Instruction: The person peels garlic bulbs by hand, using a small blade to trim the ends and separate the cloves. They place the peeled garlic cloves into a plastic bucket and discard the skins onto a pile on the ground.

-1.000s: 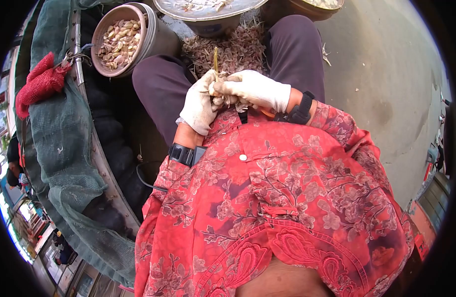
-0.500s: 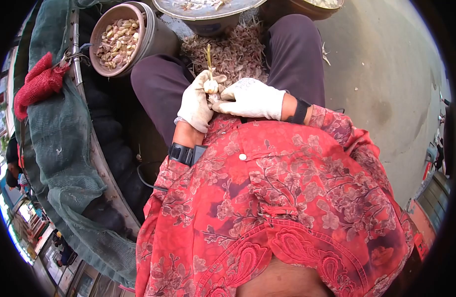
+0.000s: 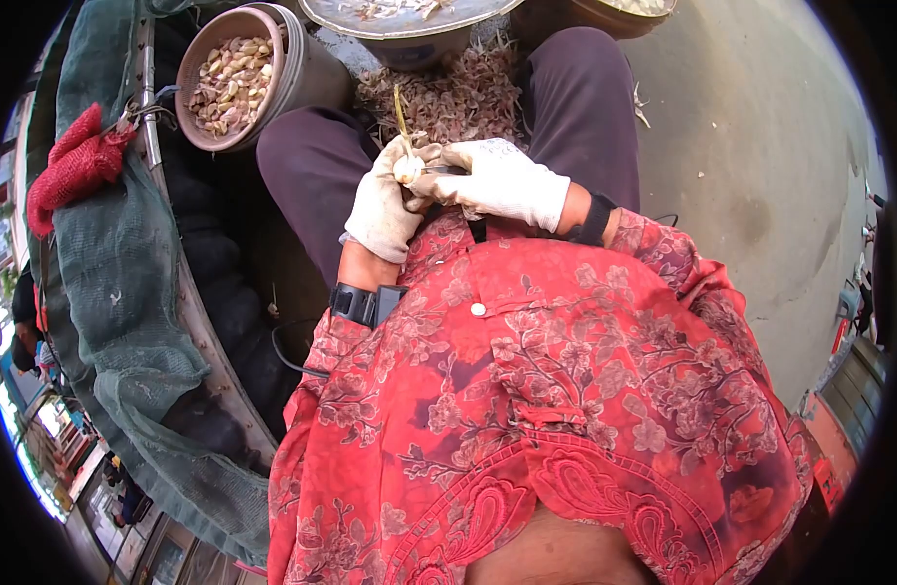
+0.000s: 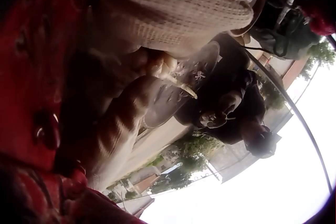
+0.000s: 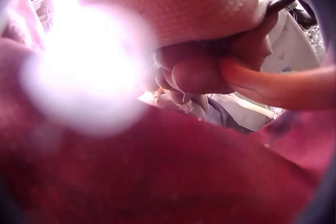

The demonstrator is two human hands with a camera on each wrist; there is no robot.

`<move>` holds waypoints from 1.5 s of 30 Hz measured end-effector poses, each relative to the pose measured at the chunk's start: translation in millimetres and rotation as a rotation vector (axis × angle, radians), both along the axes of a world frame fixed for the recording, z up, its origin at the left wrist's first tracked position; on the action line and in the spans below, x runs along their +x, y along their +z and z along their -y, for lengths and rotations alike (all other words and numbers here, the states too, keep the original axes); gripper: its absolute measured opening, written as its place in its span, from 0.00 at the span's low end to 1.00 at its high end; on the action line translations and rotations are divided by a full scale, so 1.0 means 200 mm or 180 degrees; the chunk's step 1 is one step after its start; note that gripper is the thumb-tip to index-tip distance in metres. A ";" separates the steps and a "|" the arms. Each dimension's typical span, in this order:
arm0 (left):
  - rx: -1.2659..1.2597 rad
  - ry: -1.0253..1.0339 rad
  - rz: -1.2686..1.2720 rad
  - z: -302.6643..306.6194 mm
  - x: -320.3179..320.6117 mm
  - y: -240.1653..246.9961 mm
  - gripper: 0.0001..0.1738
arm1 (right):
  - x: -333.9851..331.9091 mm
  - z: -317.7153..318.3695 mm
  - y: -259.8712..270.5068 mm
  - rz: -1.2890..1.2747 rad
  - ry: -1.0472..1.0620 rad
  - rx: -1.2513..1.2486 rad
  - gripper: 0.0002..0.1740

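In the head view, my gloved left hand grips a garlic bulb whose long dry stem points up and away from me. The gloved right hand is close against the bulb's right side, fingertips near it. A curved orange handle shows under the right hand's curled fingers in the right wrist view, part of a tool whose working end is mostly hidden. The left wrist view also shows the pale bulb beside the glove.
A bucket of loose garlic cloves stands left of my knee. Peelings lie heaped between my legs, below a wide basin. Dark netting and a red mesh bag are on the left. Another person sits opposite.
The right hand first draws down and away from the bulb, then comes back up to its side. Held in the left hand, the bulb and stem have shifted left.
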State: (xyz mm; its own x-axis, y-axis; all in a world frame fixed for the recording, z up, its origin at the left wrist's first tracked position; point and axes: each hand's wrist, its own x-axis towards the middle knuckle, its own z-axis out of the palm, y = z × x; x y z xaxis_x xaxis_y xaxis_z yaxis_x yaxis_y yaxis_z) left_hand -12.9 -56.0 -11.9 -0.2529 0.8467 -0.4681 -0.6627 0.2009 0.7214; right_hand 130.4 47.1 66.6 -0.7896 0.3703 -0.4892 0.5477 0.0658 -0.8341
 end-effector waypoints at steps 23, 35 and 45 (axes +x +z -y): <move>0.0893 -0.0856 -0.2377 0.05 0.03 -0.06 0.27 | -0.01 -0.02 -0.16 -0.0355 0.0086 -0.0306 0.29; 0.0482 -0.0689 -0.0981 0.04 0.01 -0.10 0.31 | -0.02 -0.03 -0.12 -0.0192 0.0005 -0.0810 0.20; 0.1547 -0.0259 0.0945 0.04 -0.02 -0.39 0.31 | -0.06 -0.04 -0.02 0.0323 0.0540 0.0275 0.29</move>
State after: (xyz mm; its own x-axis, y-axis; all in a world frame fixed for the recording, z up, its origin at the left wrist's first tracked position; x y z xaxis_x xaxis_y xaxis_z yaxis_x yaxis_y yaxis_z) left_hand -16.1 -64.7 -89.5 -0.0951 0.9936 -0.0613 -0.8473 -0.0485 0.5288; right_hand 118.9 54.8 63.6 -0.7925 0.2803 -0.5416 0.6035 0.2332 -0.7625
